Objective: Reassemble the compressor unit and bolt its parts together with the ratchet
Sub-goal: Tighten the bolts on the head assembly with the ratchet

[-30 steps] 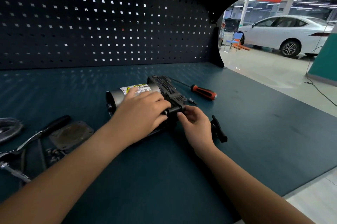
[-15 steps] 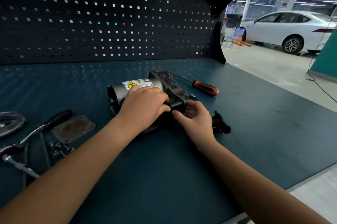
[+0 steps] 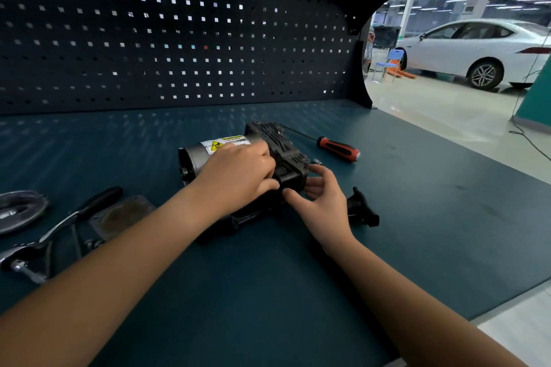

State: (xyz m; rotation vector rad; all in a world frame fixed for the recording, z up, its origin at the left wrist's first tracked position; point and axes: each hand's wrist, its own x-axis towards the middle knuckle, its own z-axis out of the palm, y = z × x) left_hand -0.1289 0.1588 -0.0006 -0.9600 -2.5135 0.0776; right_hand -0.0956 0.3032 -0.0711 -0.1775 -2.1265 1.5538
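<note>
The compressor unit [image 3: 277,143], a silver motor cylinder with a yellow warning label joined to a black finned head, lies on the blue bench mat [image 3: 417,217]. My left hand [image 3: 238,171] lies over its middle, fingers curled down onto the black body. My right hand [image 3: 320,198] grips the black cylindrical part at the unit's near right end with thumb and fingers. The ratchet [image 3: 62,220], black-handled with a chrome shaft, lies at the left, untouched. A square cover plate [image 3: 122,216] and loose bolts [image 3: 89,244] sit beside it.
An orange-and-black screwdriver [image 3: 338,148] lies right of the compressor, with a small bit [image 3: 316,161] near it. A black bracket [image 3: 362,210] sits behind my right hand. A metal piece [image 3: 18,211] is at the far left. A pegboard [image 3: 179,38] backs the bench.
The view has shifted slightly. My right hand has turned a little on the black end part, fingers spreading around it. My left hand stays on the compressor.
</note>
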